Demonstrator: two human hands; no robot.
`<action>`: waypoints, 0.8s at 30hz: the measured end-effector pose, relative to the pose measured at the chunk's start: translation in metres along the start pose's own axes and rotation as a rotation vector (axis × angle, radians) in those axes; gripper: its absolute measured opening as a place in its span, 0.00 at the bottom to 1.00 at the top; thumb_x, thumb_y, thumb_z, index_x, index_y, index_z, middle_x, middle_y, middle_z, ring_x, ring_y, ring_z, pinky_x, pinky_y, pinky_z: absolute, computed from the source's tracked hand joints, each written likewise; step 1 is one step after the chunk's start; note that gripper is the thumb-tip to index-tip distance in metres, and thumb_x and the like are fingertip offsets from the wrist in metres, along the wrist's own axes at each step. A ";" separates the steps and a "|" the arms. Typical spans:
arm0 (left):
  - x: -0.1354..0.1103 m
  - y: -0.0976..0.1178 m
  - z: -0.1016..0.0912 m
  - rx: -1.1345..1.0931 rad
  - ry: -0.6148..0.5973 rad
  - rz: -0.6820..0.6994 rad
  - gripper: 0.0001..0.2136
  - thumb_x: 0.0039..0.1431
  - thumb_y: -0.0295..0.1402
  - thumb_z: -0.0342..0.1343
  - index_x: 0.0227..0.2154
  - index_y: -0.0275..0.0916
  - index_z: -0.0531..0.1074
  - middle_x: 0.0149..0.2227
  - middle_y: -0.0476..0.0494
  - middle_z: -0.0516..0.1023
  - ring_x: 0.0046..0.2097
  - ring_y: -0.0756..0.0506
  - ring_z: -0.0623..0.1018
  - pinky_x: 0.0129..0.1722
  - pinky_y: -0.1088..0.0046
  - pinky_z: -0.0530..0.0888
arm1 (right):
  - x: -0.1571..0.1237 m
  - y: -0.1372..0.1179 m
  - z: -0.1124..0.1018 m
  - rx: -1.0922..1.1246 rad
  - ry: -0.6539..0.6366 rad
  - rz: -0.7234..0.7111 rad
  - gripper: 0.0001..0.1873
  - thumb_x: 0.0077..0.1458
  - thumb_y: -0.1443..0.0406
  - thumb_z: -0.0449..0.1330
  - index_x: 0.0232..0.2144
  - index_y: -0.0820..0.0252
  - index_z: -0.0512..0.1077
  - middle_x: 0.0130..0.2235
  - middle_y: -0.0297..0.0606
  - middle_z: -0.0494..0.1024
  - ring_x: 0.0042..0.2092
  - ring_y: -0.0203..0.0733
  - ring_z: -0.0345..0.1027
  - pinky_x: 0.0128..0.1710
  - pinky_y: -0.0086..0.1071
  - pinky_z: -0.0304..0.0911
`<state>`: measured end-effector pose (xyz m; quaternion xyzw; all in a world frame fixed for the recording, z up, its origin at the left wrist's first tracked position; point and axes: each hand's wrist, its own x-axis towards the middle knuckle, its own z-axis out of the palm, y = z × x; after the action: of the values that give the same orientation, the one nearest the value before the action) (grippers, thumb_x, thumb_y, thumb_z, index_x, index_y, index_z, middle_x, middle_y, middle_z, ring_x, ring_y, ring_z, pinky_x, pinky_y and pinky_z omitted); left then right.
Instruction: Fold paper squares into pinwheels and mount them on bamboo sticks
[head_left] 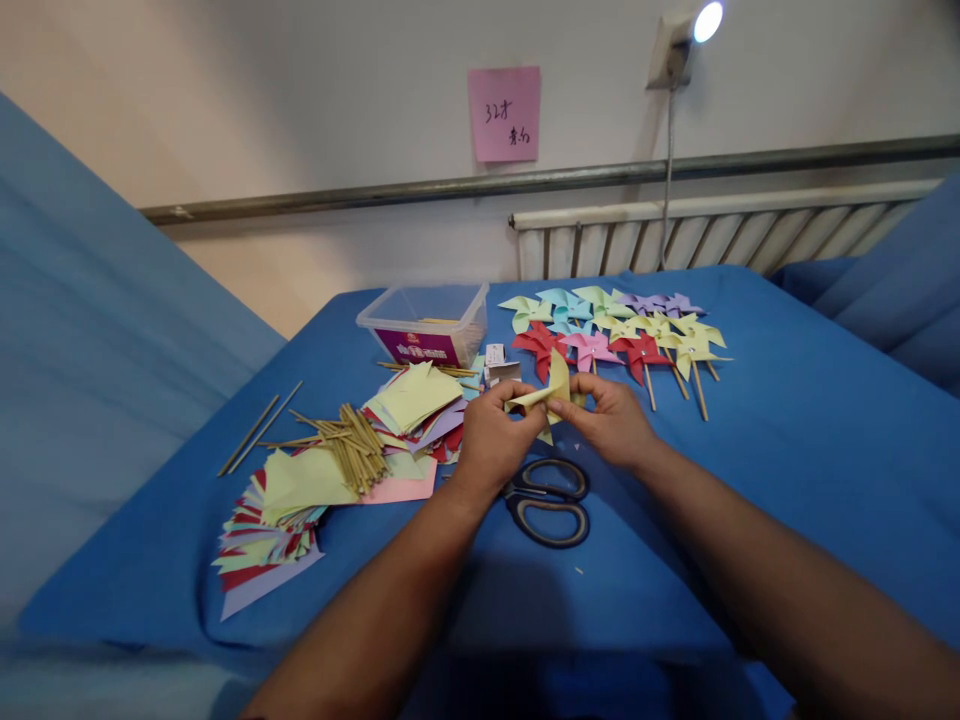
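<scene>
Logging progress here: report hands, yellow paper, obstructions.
Left hand and right hand both gripping yellow paper. Paper bent and curled, not flat. No obstruction seen; scissors close by, partly hidden from view.

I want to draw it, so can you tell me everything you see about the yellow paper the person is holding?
The yellow paper is pale and looks thin. One curved flap sticks up, a folded one points left, and a pointed bit shows below. The left grip and right grip pinch it between thumbs and fingers, above the blue cloth, on the near side of the pinwheels. Fingers hide part of it, so I can't tell whether its middle is fastened.
</scene>
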<state>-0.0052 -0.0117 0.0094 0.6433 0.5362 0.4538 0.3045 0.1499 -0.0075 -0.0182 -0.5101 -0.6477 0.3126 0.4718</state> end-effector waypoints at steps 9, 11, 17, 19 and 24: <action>0.001 -0.002 -0.001 0.003 -0.029 -0.005 0.04 0.45 0.31 0.60 0.26 0.38 0.76 0.27 0.51 0.78 0.30 0.49 0.74 0.32 0.75 0.68 | 0.002 0.000 -0.001 0.059 -0.035 0.044 0.12 0.49 0.57 0.62 0.29 0.60 0.76 0.28 0.33 0.76 0.30 0.37 0.65 0.30 0.30 0.60; 0.001 -0.003 -0.001 0.009 -0.045 0.000 0.04 0.45 0.31 0.59 0.26 0.38 0.76 0.27 0.50 0.78 0.31 0.48 0.75 0.33 0.75 0.69 | 0.003 0.000 -0.002 0.082 -0.055 0.066 0.11 0.48 0.57 0.63 0.27 0.60 0.75 0.27 0.32 0.76 0.29 0.37 0.64 0.29 0.30 0.60; 0.002 -0.008 -0.001 0.028 -0.085 -0.005 0.04 0.45 0.30 0.59 0.27 0.38 0.76 0.28 0.50 0.78 0.31 0.48 0.75 0.33 0.74 0.68 | 0.006 0.008 0.001 0.188 -0.113 0.111 0.12 0.46 0.57 0.64 0.29 0.61 0.75 0.29 0.33 0.77 0.30 0.38 0.66 0.31 0.31 0.63; 0.002 -0.010 -0.001 0.038 -0.092 -0.010 0.04 0.46 0.30 0.59 0.27 0.38 0.76 0.28 0.50 0.78 0.31 0.48 0.75 0.33 0.75 0.68 | 0.006 0.012 0.003 0.207 -0.121 0.122 0.13 0.46 0.57 0.64 0.30 0.61 0.75 0.30 0.34 0.77 0.31 0.39 0.68 0.32 0.33 0.64; 0.003 -0.014 -0.001 0.041 -0.096 -0.014 0.04 0.47 0.31 0.59 0.28 0.38 0.75 0.28 0.51 0.78 0.31 0.49 0.74 0.33 0.75 0.67 | 0.006 0.015 0.008 0.205 -0.120 0.081 0.11 0.49 0.58 0.62 0.32 0.60 0.74 0.31 0.34 0.77 0.33 0.38 0.68 0.36 0.34 0.64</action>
<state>-0.0119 -0.0051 -0.0012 0.6667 0.5347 0.4091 0.3198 0.1474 0.0027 -0.0324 -0.4651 -0.6183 0.4261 0.4689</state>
